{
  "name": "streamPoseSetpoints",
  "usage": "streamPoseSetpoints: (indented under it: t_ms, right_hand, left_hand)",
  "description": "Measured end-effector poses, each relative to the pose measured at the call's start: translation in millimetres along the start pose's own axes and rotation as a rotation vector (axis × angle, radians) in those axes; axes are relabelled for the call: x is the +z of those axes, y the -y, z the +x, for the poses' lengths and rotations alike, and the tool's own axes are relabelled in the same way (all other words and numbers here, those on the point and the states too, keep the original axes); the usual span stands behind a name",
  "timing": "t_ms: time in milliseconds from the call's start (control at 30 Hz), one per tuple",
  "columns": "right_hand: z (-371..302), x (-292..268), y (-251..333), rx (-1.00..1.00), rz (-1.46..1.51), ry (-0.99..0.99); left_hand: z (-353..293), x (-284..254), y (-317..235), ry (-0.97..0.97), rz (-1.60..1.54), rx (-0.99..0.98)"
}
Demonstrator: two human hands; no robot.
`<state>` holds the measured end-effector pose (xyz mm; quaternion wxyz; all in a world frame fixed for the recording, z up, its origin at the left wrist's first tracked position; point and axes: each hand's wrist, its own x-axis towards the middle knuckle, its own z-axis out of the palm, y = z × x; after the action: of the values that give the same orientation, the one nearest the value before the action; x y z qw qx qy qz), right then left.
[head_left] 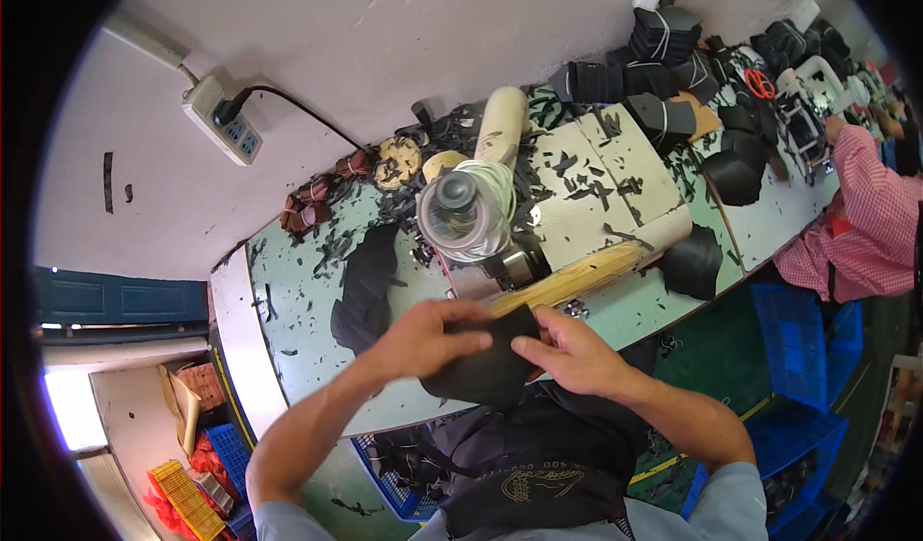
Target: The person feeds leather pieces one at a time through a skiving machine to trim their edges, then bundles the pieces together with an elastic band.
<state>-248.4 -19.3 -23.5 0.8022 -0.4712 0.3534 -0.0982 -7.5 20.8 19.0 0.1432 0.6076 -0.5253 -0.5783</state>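
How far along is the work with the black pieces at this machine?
Done, it seems: bundled stacks of black pieces lie at the far end of the green worktable, and black offcuts litter the cream-coloured machine. In hand: the left hand and the right hand together hold one flat black piece in front of the machine. Left: loose black pieces still lie on the table.

1. The black piece is partly covered by the left hand and right hand; its full outline cannot be told.
2. The fingers of the left hand hide its upper edge.
3. The machine base is hidden behind the hands.
4. The person in a red checked sleeve is cut off by the right rim.
5. Black scraps on the surface are too small to tell apart.
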Motion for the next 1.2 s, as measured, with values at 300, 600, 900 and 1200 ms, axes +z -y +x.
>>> streamPoseSetpoints:
  t_ms: [300,600,900,1200]
  right_hand:
    - [5.5,-60.5,61.4,-0.241,-0.987,-0.195]
    - [30.9,-52.3,77.9,-0.540,-1.438,-0.143]
    - [26.5,-71.7,94.1,-0.446,-1.291,0.083]
    - [27.8,-68.2,83.5,-0.485,-1.341,-0.047]
  left_hand:
    - [32.3,-46.9,17.0,0.046,-0.019,-0.213]
    - [36.8,-47.3,-7.4,0.083,0.108,-0.150]
    - [42.5,-32.8,-33.8,-0.109,0.084,-0.120]
    - [32.6,-50.2,-4.7,0.024,0.073,-0.290]
